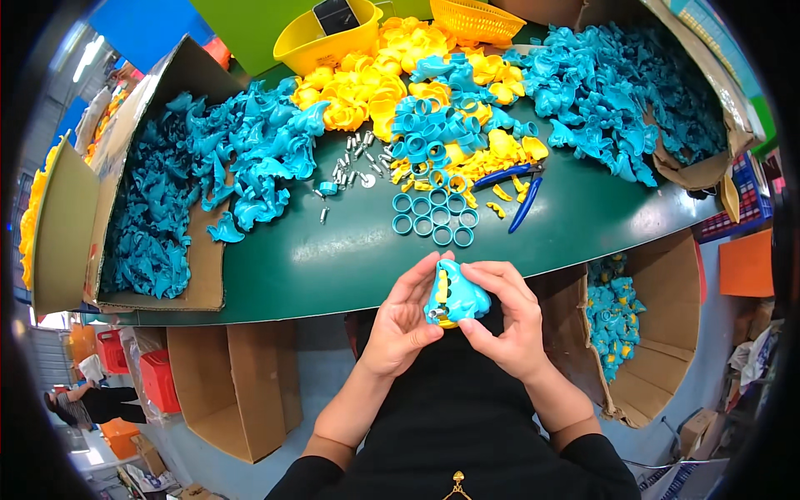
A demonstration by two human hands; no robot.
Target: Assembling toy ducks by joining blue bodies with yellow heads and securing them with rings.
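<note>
Head view: holding teal plastic toy body with yellow parts in both hands, right at near edge of green bench, in front of torso. Gripping its left side with left hand, fingers part-curled, parted to about toy width, thumb on lower edge. Gripping its right side with right hand, fingers bent over upper part, thumb underneath, parted likewise. Note teal rings in close rows just beyond; blue-handled cutters to their right; small silvery spring-like parts to their left. Also see yellow shells heaped farther back, teal pieces spilling from left cardboard box and right cardboard box.
</note>
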